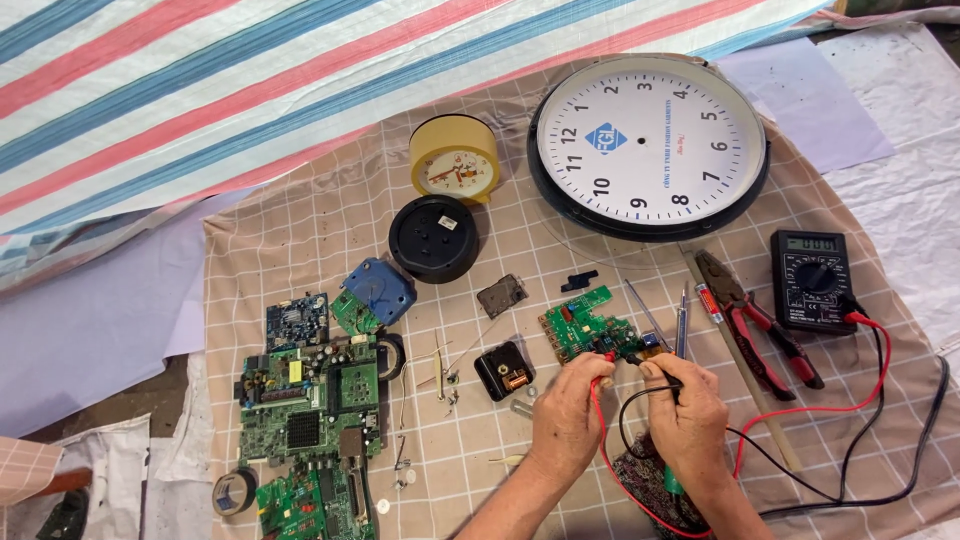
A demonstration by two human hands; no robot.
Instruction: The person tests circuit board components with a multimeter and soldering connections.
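Large round white-faced wall clock (648, 145) lying at cloth's (300, 240) far edge; small yellow alarm clock (455, 160) beside it, black round back cover (433, 238) below. Stack of green boards (310, 395) left. Red-handled pliers (755, 315) right. Striped tarp (200, 90) behind.

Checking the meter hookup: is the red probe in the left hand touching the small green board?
Touching. The head view shows the left hand pinching the red probe, its tip set on the near edge of the green board, no gap visible between them.

left hand (568, 412): fingers pinched, knuckles up | right hand (688, 415): fingers pinched, close beside
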